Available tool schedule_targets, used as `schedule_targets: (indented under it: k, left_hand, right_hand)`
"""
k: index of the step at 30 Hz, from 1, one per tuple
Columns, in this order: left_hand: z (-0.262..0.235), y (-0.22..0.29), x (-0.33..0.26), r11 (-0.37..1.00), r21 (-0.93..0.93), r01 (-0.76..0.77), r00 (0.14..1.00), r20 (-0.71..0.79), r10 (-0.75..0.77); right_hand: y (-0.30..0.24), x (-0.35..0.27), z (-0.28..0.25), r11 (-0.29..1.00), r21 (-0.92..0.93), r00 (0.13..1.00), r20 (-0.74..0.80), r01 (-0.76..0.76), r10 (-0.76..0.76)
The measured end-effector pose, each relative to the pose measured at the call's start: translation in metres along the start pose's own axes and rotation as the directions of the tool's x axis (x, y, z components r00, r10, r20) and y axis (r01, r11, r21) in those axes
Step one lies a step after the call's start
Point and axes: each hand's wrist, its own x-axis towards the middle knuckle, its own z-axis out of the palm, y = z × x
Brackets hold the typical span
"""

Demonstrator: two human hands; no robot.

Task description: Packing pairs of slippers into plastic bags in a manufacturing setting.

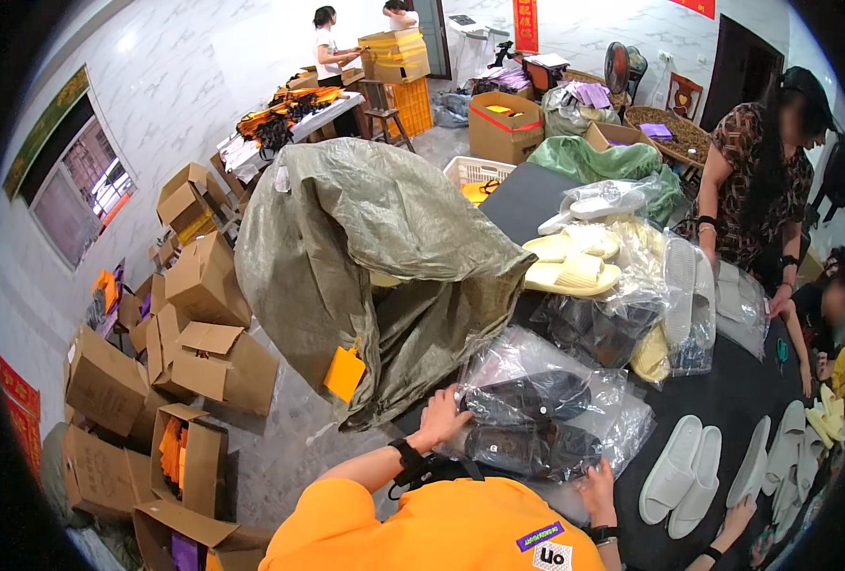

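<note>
Head view showed dark slippers in clear plastic bags (pixel 536 419) lying near on the black table (pixel 727 381). The left hand (pixel 441 416) lay with spread fingers on the bags' left edge; the right hand (pixel 598 485) pinched their near right corner. Left of them slumped a grey-green woven sack (pixel 365 257) with an orange tag (pixel 345 371). Brown cartons (pixel 203 324) were piled far left, and a red banner (pixel 525 24) hung on the far wall.

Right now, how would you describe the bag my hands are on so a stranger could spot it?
Start at the big grey-green sack slumped on the dark table. Just below it, at the near edge, both hands touch a clear plastic bag of dark slippers. The neighbouring slippers are yellow or white.
</note>
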Motion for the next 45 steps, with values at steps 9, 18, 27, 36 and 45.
schedule_targets:
  k: [9,18,27,36,45]
  left_hand:
    - [-0.009,-0.021,-0.012,0.99,0.075,0.121,0.99,0.058,-0.125]
    - [-0.029,-0.012,0.002,0.95,-0.312,0.02,0.982,0.185,0.04]
    - [-0.029,0.005,0.006,-0.026,-0.704,0.709,0.641,0.63,0.438]
    - [0.015,0.066,0.038,0.516,-0.122,-0.848,0.472,0.268,0.84]
    - [0.065,0.098,0.049,0.73,-0.108,-0.675,0.718,0.134,0.683]
  right_hand:
    - [0.0,-0.005,0.013,0.999,0.035,0.999,-0.05,-0.008,0.01]
    - [0.004,-0.002,0.013,1.0,0.02,0.995,-0.098,0.005,-0.003]
    - [0.016,0.004,-0.001,0.995,-0.101,0.983,-0.184,-0.02,0.001]
    - [0.017,0.004,-0.005,0.999,-0.038,0.994,-0.113,-0.008,0.004]
    - [0.026,0.01,-0.014,1.0,-0.003,0.983,-0.185,-0.007,0.006]
